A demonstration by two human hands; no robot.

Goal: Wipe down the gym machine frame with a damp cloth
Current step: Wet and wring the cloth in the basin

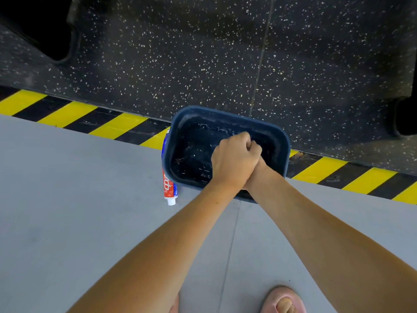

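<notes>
Both hands are over the blue basin, which sits on the edge of the grey floor against the yellow-and-black hazard stripe. Its long axis runs left to right, tilted slightly down to the right. Shallow water glints in the bottom. The left hand is uppermost, with fingers curled into a tight fist and the thumb pressed across the front. The right hand is tucked beneath it, showing only the wrist and heel, so its finger state cannot be told. The cloth itself is not visible. It is judged to be balled inside the stacked fists, likely being wrung out over the water. No machine frame can be identified for certain. Two dark shapes, one at the upper left and one at the right edge, stand on the speckled rubber floor and may be machine bases. Either way, the work surface lies ahead of the hands, past the stripe and well apart from the basin. The left hand is on top and freer to carry the cloth forward, while the right would have to come out from under it first. A red-and-white tube lies touching the basin's left wall. A slippered foot shows at the bottom edge.
</notes>
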